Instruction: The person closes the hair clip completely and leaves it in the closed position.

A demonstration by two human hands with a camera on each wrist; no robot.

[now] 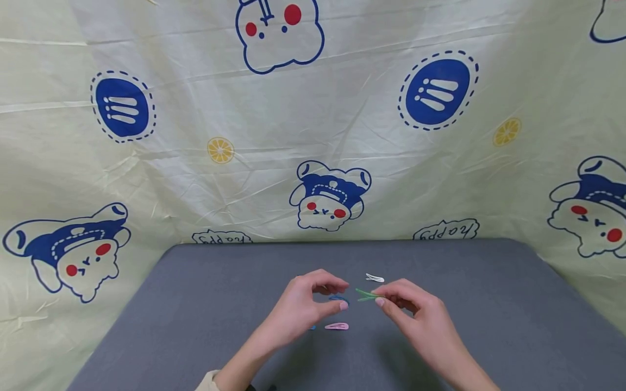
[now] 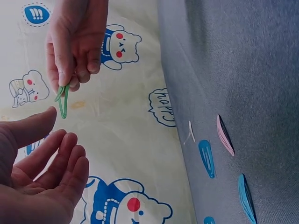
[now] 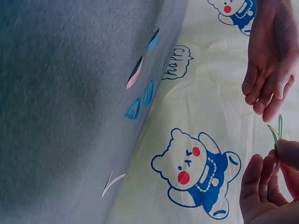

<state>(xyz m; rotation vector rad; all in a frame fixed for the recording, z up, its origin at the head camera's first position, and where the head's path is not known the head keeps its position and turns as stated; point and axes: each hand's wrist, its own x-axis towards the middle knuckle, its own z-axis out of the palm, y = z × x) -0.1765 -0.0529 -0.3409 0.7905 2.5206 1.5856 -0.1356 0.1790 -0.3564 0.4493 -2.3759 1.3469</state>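
My right hand (image 1: 423, 315) pinches a green snap hair clip (image 1: 364, 295) between thumb and fingertips, above the table. The clip is snapped open, its two parts spread in a V in the right wrist view. Facing it, my left hand (image 1: 308, 301) holds nothing; its thumb and fingers are apart and loosely bent, a short gap from the clip. On the table lie a pink hair clip (image 1: 337, 326), a white hair clip (image 1: 375, 278) that stands open, and several blue ones, including a blue hair clip (image 2: 206, 158) and a light blue hair clip (image 2: 247, 198). My left hand partly hides the blue clips in the head view.
The clips lie on a grey cloth-covered table (image 1: 220, 293). Behind its far edge hangs a pale curtain (image 1: 186, 108) printed with cartoon bears and blue badges.
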